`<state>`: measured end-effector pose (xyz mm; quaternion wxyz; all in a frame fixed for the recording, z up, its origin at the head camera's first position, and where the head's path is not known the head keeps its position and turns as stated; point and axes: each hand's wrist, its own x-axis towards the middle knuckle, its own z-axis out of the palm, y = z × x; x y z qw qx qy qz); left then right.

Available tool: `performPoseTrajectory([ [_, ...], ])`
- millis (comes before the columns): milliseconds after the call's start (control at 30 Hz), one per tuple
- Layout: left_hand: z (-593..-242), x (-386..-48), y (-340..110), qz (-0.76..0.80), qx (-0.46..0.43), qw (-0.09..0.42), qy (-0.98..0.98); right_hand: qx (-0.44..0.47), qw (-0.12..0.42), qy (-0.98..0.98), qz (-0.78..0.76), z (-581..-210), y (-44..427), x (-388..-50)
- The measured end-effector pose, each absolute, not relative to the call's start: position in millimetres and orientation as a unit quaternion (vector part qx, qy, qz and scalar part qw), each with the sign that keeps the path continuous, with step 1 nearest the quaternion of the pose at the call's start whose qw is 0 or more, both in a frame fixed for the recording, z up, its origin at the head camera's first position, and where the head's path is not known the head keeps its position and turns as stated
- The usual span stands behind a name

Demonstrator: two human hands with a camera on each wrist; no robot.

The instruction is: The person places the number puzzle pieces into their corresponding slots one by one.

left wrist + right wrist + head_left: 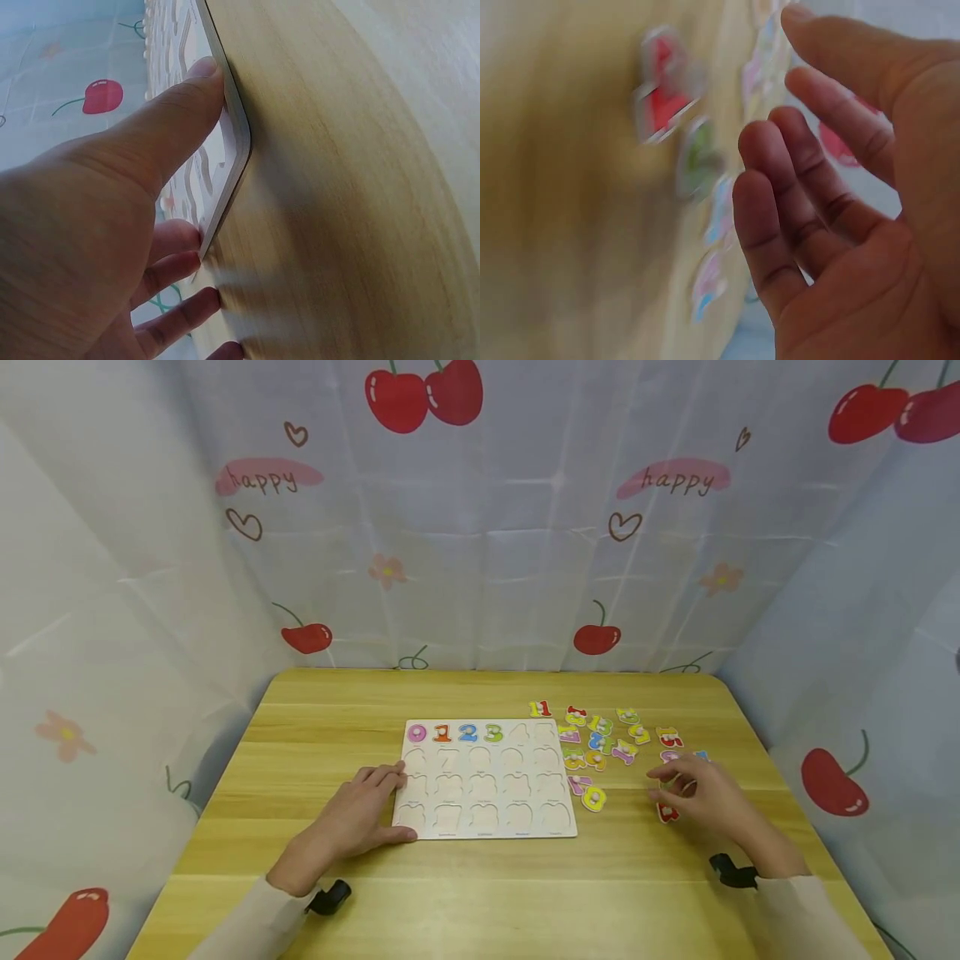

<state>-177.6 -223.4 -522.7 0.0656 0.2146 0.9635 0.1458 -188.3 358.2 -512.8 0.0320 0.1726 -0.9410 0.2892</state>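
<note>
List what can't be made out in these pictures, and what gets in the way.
Head view: the small print on the board is too small to read.
Head view: some number pieces are partly hidden by the right hand.
Right wrist view: the red piece and green piece are blurred.
Left wrist view: the left hand hides part of the board, and the picture's top edge cuts off more.

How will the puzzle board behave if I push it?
The puzzle board looks stiff, its edges straight. Lying flat on the table, it seems unlikely to tip. It might slide, though the left hand at its edge could resist.
</note>
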Motion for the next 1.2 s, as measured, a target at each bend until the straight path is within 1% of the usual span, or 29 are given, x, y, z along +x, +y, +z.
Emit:
performPoseTrajectory([
  [100,-522.9,-177.6,-224.2,0.147,0.211,0.066,0.964,0.169,0.013,-0.938,0.301,-519.6,369.8,-182.5],
  [267,-523.7,-178.1,-224.9,0.146,0.209,0.064,0.965,0.127,-0.036,-0.94,0.315,-525.7,377.9,-174.4],
  [333,-523.9,-178.1,-224.8,0.146,0.21,0.064,0.965,0.113,-0.045,-0.941,0.314,-527.7,378.5,-172.0],
  [633,-524.5,-178.1,-223.6,0.154,0.21,0.065,0.963,0.113,-0.02,-0.941,0.319,-533.6,380.9,-167.8],
  [967,-525.0,-178.2,-223.9,0.155,0.206,0.068,0.964,0.116,-0.022,-0.944,0.309,-532.2,379.2,-169.1],
  [1200,-524.1,-177.1,-224.8,0.159,0.205,0.073,0.963,0.143,-0.006,-0.944,0.297,-525.5,372.6,-173.5],
])
